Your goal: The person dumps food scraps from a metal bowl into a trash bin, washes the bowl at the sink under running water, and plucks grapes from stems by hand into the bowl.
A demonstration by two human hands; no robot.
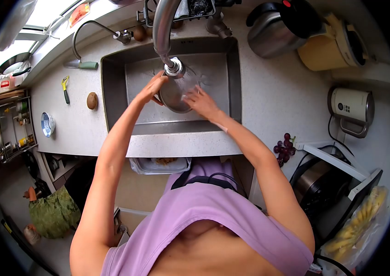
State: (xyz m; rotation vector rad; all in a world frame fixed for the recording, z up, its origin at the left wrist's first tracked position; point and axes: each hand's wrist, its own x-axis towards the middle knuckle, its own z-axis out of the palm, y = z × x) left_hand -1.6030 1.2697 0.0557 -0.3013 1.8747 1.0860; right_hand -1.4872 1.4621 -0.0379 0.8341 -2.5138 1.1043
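Under the running faucet, a round metal bowl is held tilted in the steel sink. My left hand grips the bowl's left rim, its fingers partly hidden behind the wall. At the bowl's right side, my right hand has its fingers stretched out in the spray over the opening. Water blurs those fingertips, so whether they touch the inside of the bowl is unclear.
Left of the sink lie a kiwi, a yellow-green peeler, a knife and a patterned bowl. Rightward stand a steel jug, a cream kettle and grapes.
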